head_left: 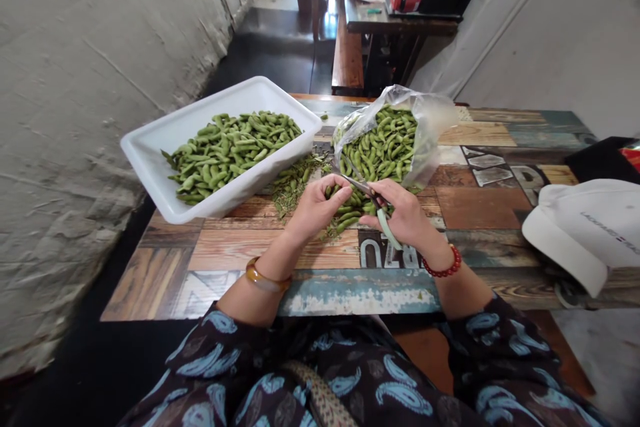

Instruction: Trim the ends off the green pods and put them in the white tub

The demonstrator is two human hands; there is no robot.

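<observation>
My right hand (404, 211) is closed on a pair of scissors (384, 221) with pale green handles, the blades pointing left toward my left hand (323, 203). My left hand pinches a green pod (329, 193), mostly hidden by the fingers, close to the blade tips. Behind the hands, a clear plastic bag (431, 121) lies open with many green pods (385, 147) in it, and more pods spill out under the scissors. To the left, a white tub (151, 180) holds a heap of pods (240, 147). Small trimmings (287, 193) lie between tub and bag.
The patchwork-wood table (240, 250) carries a white cap (585, 233) at the right, beside a black object (600, 159). Farther back stand a bench (347, 57) and another table (367, 15) with a black tray of items. A rough wall runs along the left.
</observation>
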